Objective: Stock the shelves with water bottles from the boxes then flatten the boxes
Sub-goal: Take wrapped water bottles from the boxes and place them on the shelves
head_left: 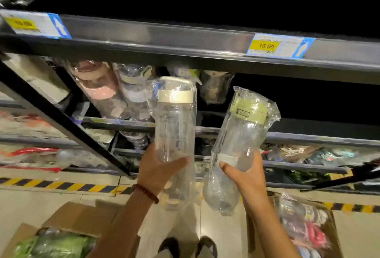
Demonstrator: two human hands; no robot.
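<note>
Before shelf point(185, 37): left bottle point(174, 126) upright, right bottle point(238, 134) leaning right.

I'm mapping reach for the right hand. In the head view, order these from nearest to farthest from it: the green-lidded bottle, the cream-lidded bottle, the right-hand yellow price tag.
1. Green-lidded bottle, gripped by the right hand.
2. Cream-lidded bottle, to its left, in the left hand.
3. Yellow price tag, on the shelf edge above.
</note>
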